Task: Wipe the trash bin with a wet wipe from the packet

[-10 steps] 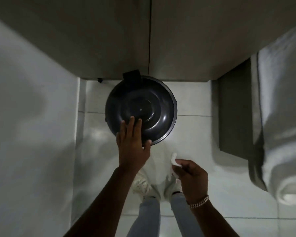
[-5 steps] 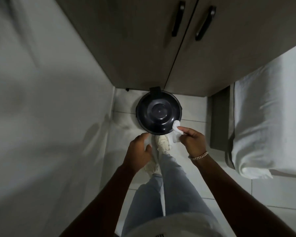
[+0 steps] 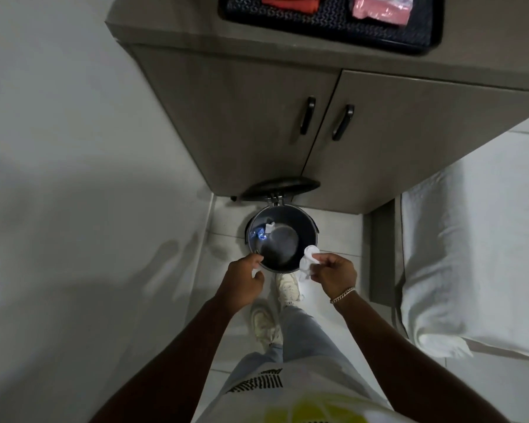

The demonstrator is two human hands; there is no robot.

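Note:
A small round black pedal trash bin (image 3: 306,222) stands on the tiled floor against the cabinet. Its lid (image 3: 280,187) is swung up and back, and crumpled white and blue scraps (image 3: 264,232) lie inside. My right hand (image 3: 333,271) pinches a crumpled white wet wipe (image 3: 308,262) right at the bin's near right rim. My left hand (image 3: 245,277) hovers by the near left rim, fingers loosely curled, nothing visibly in it. One white shoe (image 3: 287,288) sits at the bin's base where the pedal is hidden. A pink packet (image 3: 379,7) lies on the cabinet top.
A grey cabinet (image 3: 257,132) with two black door handles stands behind the bin. On its top is a black tray (image 3: 327,22) with a red cloth. A white wall (image 3: 74,178) runs along the left. A bed with white linen (image 3: 477,254) fills the right.
The bin's lid has swung up, showing the inside. I have stood up further, so the bin looks smaller. My right hand with the wipe stays at the bin's right rim.

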